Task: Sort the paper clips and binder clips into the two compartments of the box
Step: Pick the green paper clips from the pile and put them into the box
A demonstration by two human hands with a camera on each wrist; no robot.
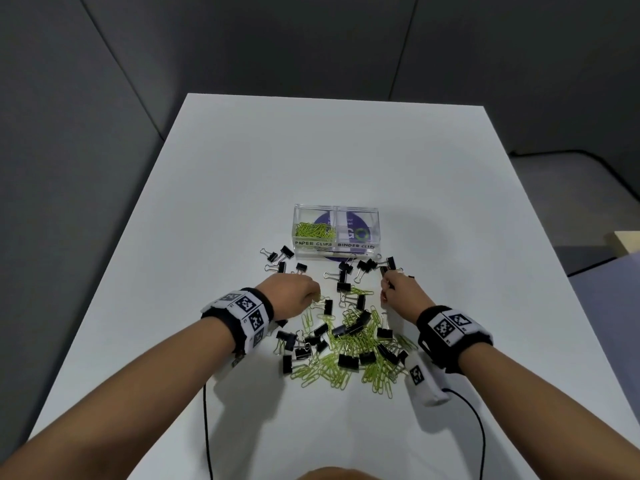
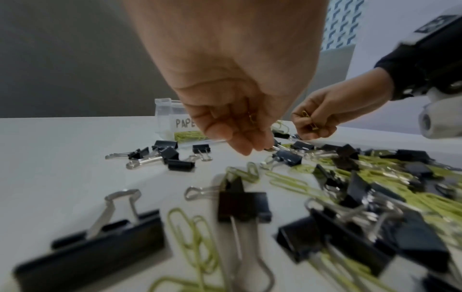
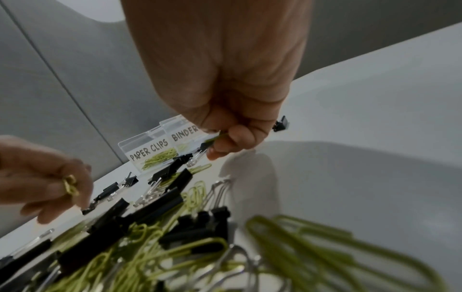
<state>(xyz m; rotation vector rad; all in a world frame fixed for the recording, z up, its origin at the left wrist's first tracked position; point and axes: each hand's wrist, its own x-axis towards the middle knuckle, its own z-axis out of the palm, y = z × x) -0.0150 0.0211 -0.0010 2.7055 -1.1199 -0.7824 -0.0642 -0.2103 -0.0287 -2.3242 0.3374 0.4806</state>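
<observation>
A: Quick one. Left hand has its fingers curled round a few green clips, down at the near-left edge of the pile. Right hand pinches green paper clips too, just short of the box.

B: Box state?

A: Clear, two cells, labelled. The paper clip compartment on the left has some green ones in it; the binder clip compartment looks empty. Most binder clips lie mixed with paper clips on the table.

B: Risks?

A: The right hand is nearest the binder cell, so its clips could drop into the wrong side. The left fingertips are close to a binder clip handle, so it may snag and get dragged along. Tangled paper clips could also come up in a chain and spill.
</observation>
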